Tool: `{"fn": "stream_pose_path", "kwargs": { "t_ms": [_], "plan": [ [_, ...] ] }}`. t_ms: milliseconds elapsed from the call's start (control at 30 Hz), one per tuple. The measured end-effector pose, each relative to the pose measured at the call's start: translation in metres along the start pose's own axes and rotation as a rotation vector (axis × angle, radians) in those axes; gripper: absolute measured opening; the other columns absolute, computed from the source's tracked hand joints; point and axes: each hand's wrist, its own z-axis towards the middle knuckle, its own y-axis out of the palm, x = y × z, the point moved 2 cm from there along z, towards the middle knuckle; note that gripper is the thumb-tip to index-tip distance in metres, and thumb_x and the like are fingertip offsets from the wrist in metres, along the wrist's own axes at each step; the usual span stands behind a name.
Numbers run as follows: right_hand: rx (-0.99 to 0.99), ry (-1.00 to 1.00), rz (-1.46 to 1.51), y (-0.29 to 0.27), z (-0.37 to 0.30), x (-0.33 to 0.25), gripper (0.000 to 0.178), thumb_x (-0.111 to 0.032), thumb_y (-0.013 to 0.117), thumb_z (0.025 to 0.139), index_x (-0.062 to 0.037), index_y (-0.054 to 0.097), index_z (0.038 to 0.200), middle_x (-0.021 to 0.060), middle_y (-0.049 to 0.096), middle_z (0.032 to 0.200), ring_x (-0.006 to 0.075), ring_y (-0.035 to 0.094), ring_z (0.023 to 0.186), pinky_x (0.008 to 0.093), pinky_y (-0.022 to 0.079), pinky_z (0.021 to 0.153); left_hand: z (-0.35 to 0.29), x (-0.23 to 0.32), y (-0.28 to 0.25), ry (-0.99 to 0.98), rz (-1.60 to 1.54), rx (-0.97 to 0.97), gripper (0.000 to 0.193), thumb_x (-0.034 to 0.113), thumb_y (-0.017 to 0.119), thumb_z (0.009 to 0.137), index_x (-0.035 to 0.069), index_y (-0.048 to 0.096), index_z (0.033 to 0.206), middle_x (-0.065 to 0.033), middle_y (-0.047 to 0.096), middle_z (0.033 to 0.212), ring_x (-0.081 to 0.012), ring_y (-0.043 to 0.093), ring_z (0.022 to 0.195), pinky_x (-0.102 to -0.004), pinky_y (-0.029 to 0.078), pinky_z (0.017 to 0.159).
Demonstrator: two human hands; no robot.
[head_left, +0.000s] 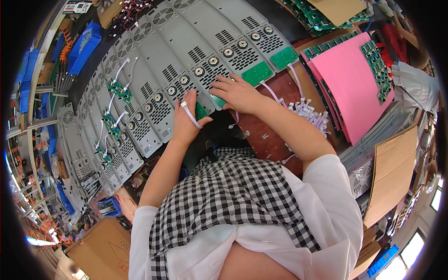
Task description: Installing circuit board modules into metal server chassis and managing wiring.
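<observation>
Grey perforated metal panels (186, 56) lie side by side in a fan across the bench, with brass-centred round terminals along their near part. My left hand (185, 122) is at the panels' near edge, thumb and fingers around a small green circuit board (201, 110). A white cable with a connector (190, 113) runs across the back of that hand. Beside it, my right hand (239, 96) rests with fingers spread over another green board (217, 101), which it partly hides. Further right, two green boards (257, 73) (283, 58) lie on the panel ends, white cables hanging from them.
Several component boards with white cables (120, 91) lie on the left panels. A pile of white connectors (309, 115) is on the reddish board (266, 125) at right. Beyond it are pink sheets (347, 84) stacked with circuit boards, and cardboard (392, 172). A blue bin (85, 46) stands far left.
</observation>
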Motion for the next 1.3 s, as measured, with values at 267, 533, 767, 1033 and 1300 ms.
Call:
{"fn": "stream_pose_path", "kwargs": {
  "t_ms": [267,533,767,1033,1300],
  "plan": [
    [0.075,-0.01,0.021,-0.004,-0.004,-0.001,0.068,-0.022,0.072,0.06,-0.0116,0.042,0.121,0.0046,0.04,0.127,0.0218,0.029,0.124,0.0422,0.024,0.101,0.011,0.006,0.003,-0.072,0.225,-0.095,0.087,0.045,0.068,0.06,0.001,0.032,0.127,-0.0142,0.032,0.133,-0.0283,0.027,0.125,-0.0523,0.02,0.098],
    [0.06,0.026,0.026,-0.009,-0.014,-0.002,0.072,-0.023,0.072,0.06,-0.0103,0.039,0.123,0.0056,0.038,0.129,0.0227,0.028,0.125,0.0429,0.023,0.102,0.01,-0.002,-0.001,-0.045,0.179,-0.039,0.081,0.046,0.064,0.065,0.003,0.033,0.127,-0.0116,0.031,0.133,-0.0278,0.029,0.124,-0.054,0.02,0.097],
    [0.147,0.107,0.076,-0.023,-0.015,-0.005,0.065,-0.022,0.07,0.063,-0.0086,0.042,0.12,0.0089,0.041,0.125,0.0262,0.03,0.123,0.0446,0.025,0.1,-0.009,-0.024,-0.011,-0.092,0.056,0.041,0.064,0.033,0.063,0.071,0.001,0.039,0.121,-0.0149,0.032,0.131,-0.0308,0.03,0.122,-0.0518,0.023,0.097],
    [0.359,-0.043,0.162,-0.037,0.067,-0.077,0.045,-0.02,0.068,0.065,-0.0068,0.054,0.106,0.0115,0.052,0.105,0.0288,0.049,0.098,0.0376,0.039,0.084,-0.09,-0.052,-0.054,-0.18,-0.17,0.342,0.045,0.013,0.059,0.074,0.004,0.045,0.115,-0.0177,0.039,0.122,-0.036,0.039,0.112,-0.0392,0.034,0.092],
    [0.198,-0.062,0.111,0.052,0.233,-0.154,0.037,-0.023,0.066,0.067,-0.0097,0.057,0.1,0.0105,0.055,0.092,0.0289,0.054,0.088,0.0397,0.044,0.075,-0.219,-0.099,-0.097,-0.431,-0.242,0.519,0.027,0.011,0.06,0.074,0.004,0.054,0.1,-0.0156,0.048,0.109,-0.0321,0.05,0.095,-0.0358,0.041,0.079]
  ]
}}
